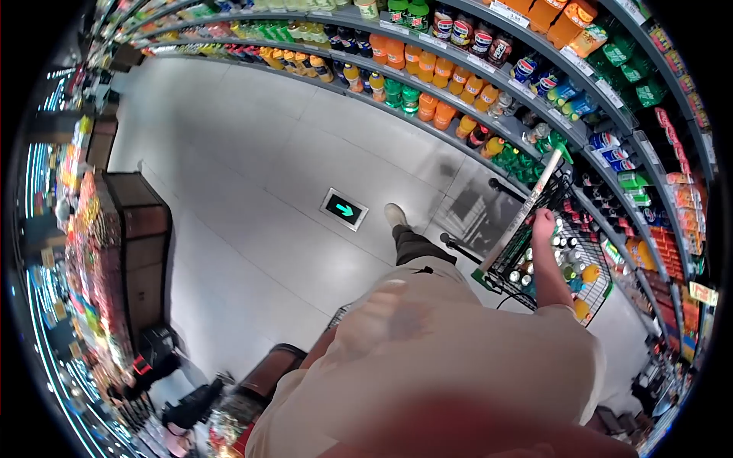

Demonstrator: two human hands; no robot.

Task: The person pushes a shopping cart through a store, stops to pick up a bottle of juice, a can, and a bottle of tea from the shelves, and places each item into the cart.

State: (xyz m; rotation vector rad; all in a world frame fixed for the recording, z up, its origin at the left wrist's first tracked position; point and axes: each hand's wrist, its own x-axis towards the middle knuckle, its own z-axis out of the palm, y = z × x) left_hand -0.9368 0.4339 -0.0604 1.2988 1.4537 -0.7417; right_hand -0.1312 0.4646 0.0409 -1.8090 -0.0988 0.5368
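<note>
By drinks shelf, R hand grasping cart handle, cart lengthwise twd shelf.

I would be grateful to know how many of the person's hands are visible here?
1. The right hand grips the cart handle at the right, beside the drinks shelves. The left hand is hidden from view.

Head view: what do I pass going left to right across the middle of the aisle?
Snack rack → dark display stand → green arrow floor sign → shoe → right hand gripping the cart handle → shelf of red packs.
</note>
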